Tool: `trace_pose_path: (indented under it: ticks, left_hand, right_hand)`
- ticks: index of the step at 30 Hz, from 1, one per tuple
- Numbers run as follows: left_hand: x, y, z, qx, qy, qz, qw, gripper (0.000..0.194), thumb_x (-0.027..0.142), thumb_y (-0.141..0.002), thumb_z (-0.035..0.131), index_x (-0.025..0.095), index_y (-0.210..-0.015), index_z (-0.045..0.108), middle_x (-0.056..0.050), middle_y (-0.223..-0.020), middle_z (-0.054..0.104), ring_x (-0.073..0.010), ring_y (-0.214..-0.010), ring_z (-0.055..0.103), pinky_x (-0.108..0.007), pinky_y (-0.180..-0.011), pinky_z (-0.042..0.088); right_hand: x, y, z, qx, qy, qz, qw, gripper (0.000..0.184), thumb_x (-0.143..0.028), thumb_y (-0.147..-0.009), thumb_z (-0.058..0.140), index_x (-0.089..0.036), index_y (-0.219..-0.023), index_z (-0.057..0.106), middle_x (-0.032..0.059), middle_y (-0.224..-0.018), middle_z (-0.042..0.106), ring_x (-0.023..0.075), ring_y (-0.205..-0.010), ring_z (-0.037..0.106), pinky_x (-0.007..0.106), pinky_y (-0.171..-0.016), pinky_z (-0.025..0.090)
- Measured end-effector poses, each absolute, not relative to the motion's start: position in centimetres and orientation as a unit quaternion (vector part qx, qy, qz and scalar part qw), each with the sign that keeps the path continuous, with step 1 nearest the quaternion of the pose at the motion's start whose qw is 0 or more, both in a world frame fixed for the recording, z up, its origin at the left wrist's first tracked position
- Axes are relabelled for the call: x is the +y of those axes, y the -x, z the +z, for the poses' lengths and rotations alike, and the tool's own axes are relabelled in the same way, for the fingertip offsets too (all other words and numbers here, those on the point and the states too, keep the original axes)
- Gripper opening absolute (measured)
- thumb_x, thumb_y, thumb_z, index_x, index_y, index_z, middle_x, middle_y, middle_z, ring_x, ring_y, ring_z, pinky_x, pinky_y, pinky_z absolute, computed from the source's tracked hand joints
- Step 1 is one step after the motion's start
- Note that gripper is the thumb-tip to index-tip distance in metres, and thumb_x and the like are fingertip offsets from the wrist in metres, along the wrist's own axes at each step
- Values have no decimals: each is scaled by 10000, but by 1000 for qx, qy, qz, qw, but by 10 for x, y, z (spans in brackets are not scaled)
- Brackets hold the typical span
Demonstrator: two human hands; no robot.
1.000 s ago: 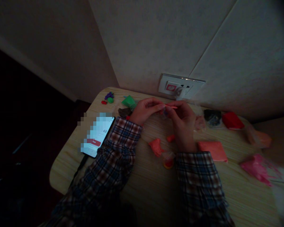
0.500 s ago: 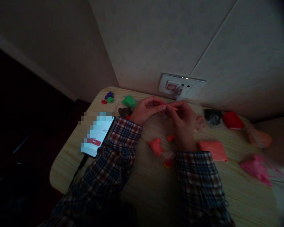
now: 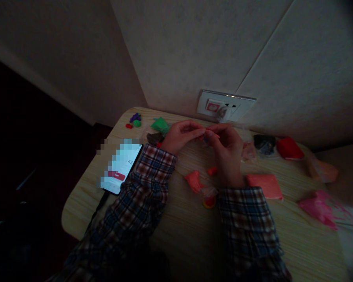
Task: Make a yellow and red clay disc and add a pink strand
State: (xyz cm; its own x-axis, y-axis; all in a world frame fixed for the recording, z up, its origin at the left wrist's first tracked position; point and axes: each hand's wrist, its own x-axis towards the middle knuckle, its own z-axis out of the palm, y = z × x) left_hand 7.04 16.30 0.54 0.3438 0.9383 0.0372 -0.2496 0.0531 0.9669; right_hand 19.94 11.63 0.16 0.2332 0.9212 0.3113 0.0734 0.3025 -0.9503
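Observation:
Over the back of the table [image 3: 176, 219], my left hand [image 3: 181, 136] and my right hand [image 3: 228, 154] meet, fingertips pinched together. Between them is a small piece of orange-red modelling clay [image 3: 217, 136], mostly hidden by the fingers. Below my hands lie an orange clay lump [image 3: 193, 181] with a clear wrapper and a smaller orange bit [image 3: 212, 170] beside my right wrist. A small red piece with a yellow rim [image 3: 209, 202] sits near my right cuff. To the right of that wrist rests a flat coral clay slab [image 3: 264, 186].
A lit phone [image 3: 123, 168] with a cable lies left. Tiny purple, green and red clay figures [image 3: 135, 117] stand at the back left, near a green clay pack [image 3: 160, 124]. Black [image 3: 264, 145], red [image 3: 290, 148], orange [image 3: 323, 170] and pink [image 3: 319, 207] packs lie right. A wall socket [image 3: 226, 105] is behind.
My fingers have shifted very slightly around the clay, both hands staying in the same place. The number on the phone screen has gone from 48 to 49.

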Motion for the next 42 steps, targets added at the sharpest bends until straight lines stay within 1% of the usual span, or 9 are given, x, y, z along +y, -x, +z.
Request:
trace_pose_path:
  ticks: [4, 9, 13, 17, 21, 27, 32, 38, 42]
  left_hand:
    - [163, -70, 5, 347, -527, 453, 630, 318, 394, -614, 784, 129, -700, 630, 20, -653, 651, -102, -640, 609, -250, -683, 484]
    - [164, -69, 2, 343, -538, 450, 625, 290, 375, -657, 762, 133, -760, 640, 6, -723, 662, -124, -691, 621, -293, -733, 487]
    - [164, -69, 2, 326, -531, 448, 641, 280, 342, -643, 779, 143, -796, 655, 10, -756, 670, -121, -721, 625, -288, -757, 490]
    - [163, -70, 3, 311, -527, 454, 647, 272, 319, -630, 794, 147, -788, 656, 17, -749, 666, -114, -734, 629, -275, -763, 494]
    - [163, -70, 3, 312, -531, 454, 644, 268, 325, -632, 792, 145, -776, 656, 15, -738, 666, -117, -731, 626, -285, -774, 492]
    - [164, -70, 3, 323, -513, 466, 645, 234, 303, -627, 784, 137, -730, 656, 21, -694, 667, -104, -662, 616, -262, -709, 497]
    - [164, -69, 5, 323, -520, 461, 642, 255, 326, -622, 781, 126, -706, 647, 28, -651, 655, -92, -619, 606, -238, -663, 492]
    - [165, -70, 5, 332, -519, 455, 643, 257, 327, -619, 780, 127, -703, 643, 33, -628, 644, -94, -619, 609, -246, -672, 492]
    - [165, -70, 3, 322, -511, 461, 650, 240, 300, -617, 789, 134, -733, 659, 32, -667, 663, -92, -643, 615, -250, -695, 492]
  right_hand:
    - [116, -200, 0, -521, 489, 331, 617, 106, -313, -800, 647, -213, -797, 611, -15, -737, 606, 147, -718, 588, 299, -654, 465]
    - [117, -201, -1, -521, 489, 326, 619, 113, -330, -799, 644, -225, -789, 603, -27, -716, 600, 139, -691, 582, 297, -629, 472]
    - [117, -201, 0, -521, 495, 320, 617, 109, -320, -807, 633, -223, -776, 594, -25, -714, 598, 133, -662, 561, 297, -612, 456]
    - [117, -201, 0, -517, 499, 322, 617, 102, -298, -809, 630, -216, -765, 588, -28, -699, 584, 131, -652, 552, 293, -602, 440]
    - [117, -201, 0, -514, 497, 323, 620, 83, -280, -806, 634, -217, -769, 593, -24, -709, 588, 137, -659, 555, 296, -604, 432]
    - [116, -199, -1, -509, 484, 346, 622, 89, -284, -794, 657, -218, -838, 615, -12, -762, 622, 148, -702, 586, 305, -634, 450]
    - [117, -199, -1, -515, 482, 336, 625, 105, -296, -783, 673, -215, -817, 615, -23, -746, 623, 136, -690, 589, 284, -623, 450]
    - [118, -201, -4, -518, 491, 328, 619, 119, -323, -785, 666, -221, -800, 608, -16, -731, 624, 148, -672, 586, 298, -618, 461]
    - [117, -201, -2, -518, 497, 315, 621, 101, -308, -792, 654, -221, -784, 604, -12, -715, 615, 151, -643, 577, 300, -585, 449]
